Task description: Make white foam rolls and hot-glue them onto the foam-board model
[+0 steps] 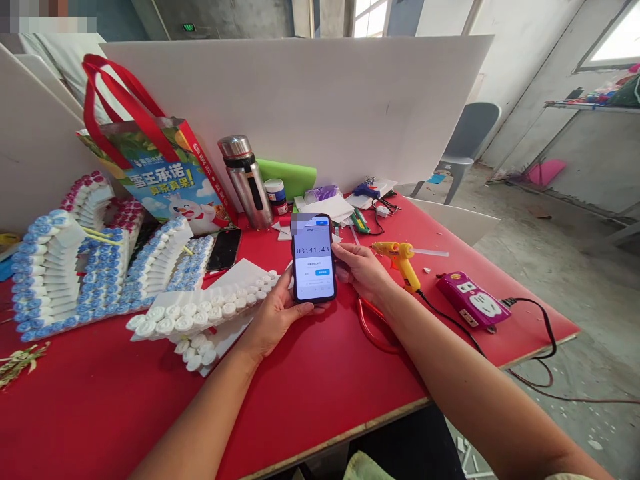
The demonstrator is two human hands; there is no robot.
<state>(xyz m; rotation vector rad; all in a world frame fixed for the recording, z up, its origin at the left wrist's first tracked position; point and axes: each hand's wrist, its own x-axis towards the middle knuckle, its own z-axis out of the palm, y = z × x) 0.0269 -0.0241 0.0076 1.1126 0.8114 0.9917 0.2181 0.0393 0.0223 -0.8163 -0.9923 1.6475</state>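
One lit phone [313, 263] is held now: L hand [274, 310] cups its lower left, R hand [365, 270] pinches its right edge. White-roll piece [187, 312], just L of L hand, shows bare board [244, 272], prob. unfinished; blue-roll pieces [95, 287] farther L look done. Glue gun [406, 265] lies unheld, R of R hand.

03:41:43 on the lit phone [314, 263]

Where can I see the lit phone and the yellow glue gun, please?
Lit phone [314, 261]: head view, on its screen.
Yellow glue gun [407, 267]: head view, on its handle.
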